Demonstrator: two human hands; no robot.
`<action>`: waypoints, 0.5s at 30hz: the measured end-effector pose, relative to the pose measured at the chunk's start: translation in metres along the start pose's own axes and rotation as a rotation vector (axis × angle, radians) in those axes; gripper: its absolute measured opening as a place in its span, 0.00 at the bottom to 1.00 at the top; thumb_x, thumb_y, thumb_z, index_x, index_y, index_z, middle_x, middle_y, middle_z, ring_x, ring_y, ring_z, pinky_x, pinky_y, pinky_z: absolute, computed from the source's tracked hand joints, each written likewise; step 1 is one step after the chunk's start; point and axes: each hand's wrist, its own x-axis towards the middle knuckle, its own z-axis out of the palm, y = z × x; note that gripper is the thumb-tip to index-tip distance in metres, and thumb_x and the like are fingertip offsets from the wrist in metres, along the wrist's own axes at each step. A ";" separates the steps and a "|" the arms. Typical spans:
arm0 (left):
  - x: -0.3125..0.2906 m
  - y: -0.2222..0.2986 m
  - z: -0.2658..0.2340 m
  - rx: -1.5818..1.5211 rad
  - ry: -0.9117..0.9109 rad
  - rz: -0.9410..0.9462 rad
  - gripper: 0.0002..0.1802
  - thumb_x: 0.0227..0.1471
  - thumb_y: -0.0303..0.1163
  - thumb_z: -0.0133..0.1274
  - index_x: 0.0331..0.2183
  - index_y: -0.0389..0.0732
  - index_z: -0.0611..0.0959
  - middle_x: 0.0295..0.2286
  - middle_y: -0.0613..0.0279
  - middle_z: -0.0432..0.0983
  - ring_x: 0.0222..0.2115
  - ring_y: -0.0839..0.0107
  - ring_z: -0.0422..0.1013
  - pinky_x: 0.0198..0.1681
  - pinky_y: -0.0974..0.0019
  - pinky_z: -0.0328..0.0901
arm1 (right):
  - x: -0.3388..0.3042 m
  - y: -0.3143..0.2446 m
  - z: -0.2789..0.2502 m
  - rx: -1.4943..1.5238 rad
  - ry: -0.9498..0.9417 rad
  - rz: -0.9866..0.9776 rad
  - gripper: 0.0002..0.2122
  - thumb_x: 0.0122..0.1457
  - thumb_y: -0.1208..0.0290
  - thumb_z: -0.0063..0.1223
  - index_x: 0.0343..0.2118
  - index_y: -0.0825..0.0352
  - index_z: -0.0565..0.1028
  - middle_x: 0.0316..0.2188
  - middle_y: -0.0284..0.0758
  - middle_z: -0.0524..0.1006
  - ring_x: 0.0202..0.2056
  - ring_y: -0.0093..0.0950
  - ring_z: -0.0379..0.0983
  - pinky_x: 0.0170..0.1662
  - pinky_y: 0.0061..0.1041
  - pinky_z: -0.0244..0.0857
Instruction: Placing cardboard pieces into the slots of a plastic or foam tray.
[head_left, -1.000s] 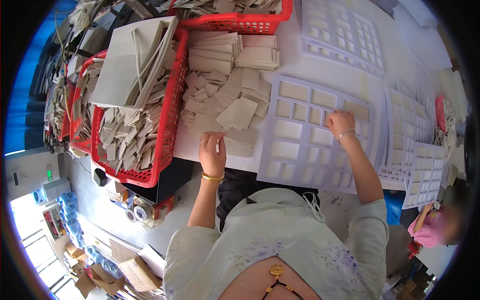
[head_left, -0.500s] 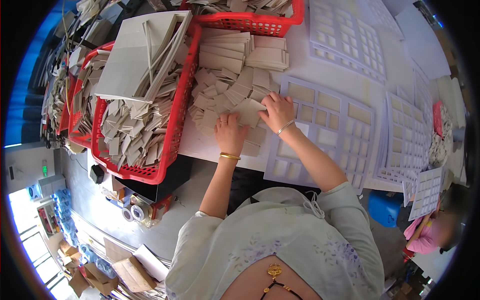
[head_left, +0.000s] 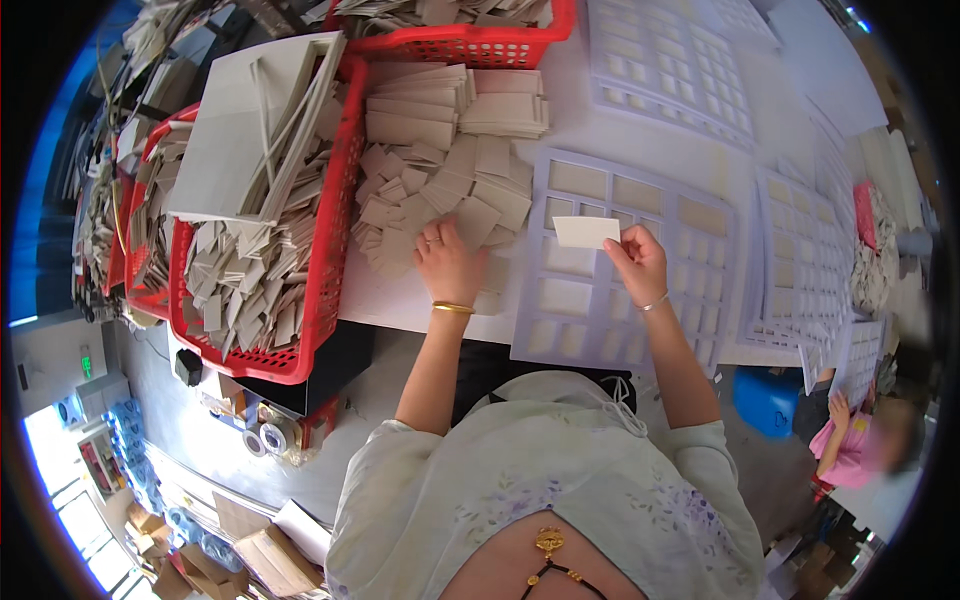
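- Basket [head_left: 341,190], red, stands at our left, filled with pieces [head_left: 255,290] and topped with boards [head_left: 240,130].
- Loose cards [head_left: 388,205] spread across the white table [head_left: 388,301] beside it, neat stacks [head_left: 503,112] beyond them.
- Our left hand [head_left: 450,266] lies on the loose cards, palm down, fingers bent; we cannot tell whether it grips one.
- One pale card [head_left: 583,232] sits over the white frame [head_left: 598,300], pinched between thumb and fingers of our right hand [head_left: 640,264].
- More frames [head_left: 805,250] lie piled farther right.
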 end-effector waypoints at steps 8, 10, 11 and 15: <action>0.001 -0.006 -0.021 -0.161 0.010 0.074 0.38 0.26 0.34 0.68 0.45 0.47 0.73 0.43 0.61 0.67 0.45 0.56 0.62 0.49 0.54 0.57 | -0.036 0.011 -0.037 0.194 0.247 0.094 0.17 0.55 0.81 0.52 0.48 0.67 0.66 0.27 0.30 0.73 0.26 0.16 0.70 0.29 0.14 0.64; -0.001 0.003 -0.025 -0.162 0.009 0.115 0.38 0.26 0.34 0.68 0.45 0.47 0.73 0.43 0.61 0.67 0.45 0.56 0.62 0.49 0.54 0.57 | -0.040 0.013 -0.041 0.160 0.246 0.137 0.19 0.55 0.81 0.52 0.50 0.66 0.65 0.27 0.31 0.73 0.26 0.17 0.70 0.28 0.14 0.64; -0.004 0.009 -0.024 -0.243 -0.067 0.201 0.37 0.27 0.34 0.68 0.45 0.47 0.73 0.43 0.62 0.67 0.45 0.57 0.62 0.48 0.55 0.57 | -0.042 0.014 -0.044 0.127 0.232 0.178 0.21 0.55 0.82 0.51 0.52 0.66 0.63 0.27 0.32 0.73 0.26 0.18 0.71 0.28 0.15 0.64; -0.007 0.046 -0.022 -0.266 -0.280 0.530 0.36 0.27 0.33 0.67 0.45 0.48 0.75 0.41 0.62 0.67 0.45 0.60 0.63 0.47 0.57 0.58 | -0.044 0.023 -0.045 0.149 0.263 0.204 0.20 0.54 0.82 0.52 0.50 0.66 0.64 0.27 0.32 0.73 0.25 0.16 0.69 0.28 0.14 0.63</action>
